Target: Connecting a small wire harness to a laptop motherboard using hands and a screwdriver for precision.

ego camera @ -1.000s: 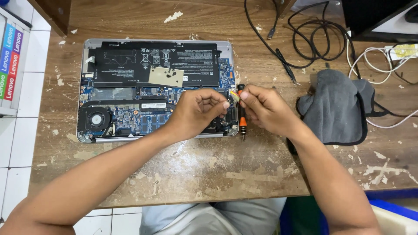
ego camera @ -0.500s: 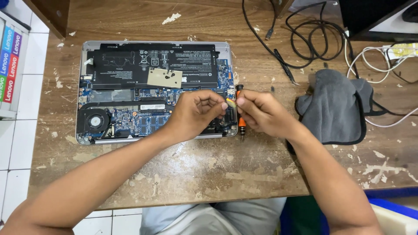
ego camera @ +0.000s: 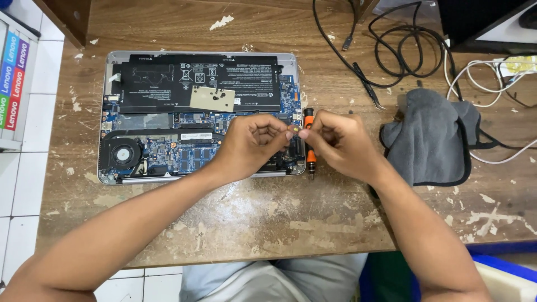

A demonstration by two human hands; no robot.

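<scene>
An opened laptop [ego camera: 168, 112] lies bottom-up on the worn wooden table [ego camera: 268, 218], its black battery, blue circuit board and fan exposed. My left hand [ego camera: 254, 142] and my right hand [ego camera: 335, 142] meet over the laptop's right edge, their fingertips pinched together on a tiny pale part [ego camera: 295, 130]. An orange and black screwdriver [ego camera: 309, 146] lies on the table just beside the laptop, partly under my right hand.
A grey cloth [ego camera: 433, 137] lies right of my hands. Black cables [ego camera: 391, 45] and white cables [ego camera: 486, 84] coil at the back right, with black tweezers [ego camera: 366, 84] near them. Coloured boxes [ego camera: 14, 72] stand at the left edge. White tiled floor shows on the left.
Both hands have stayed over the laptop's right edge, fingertips drawing closer together around the small part. The screwdriver has not moved.
</scene>
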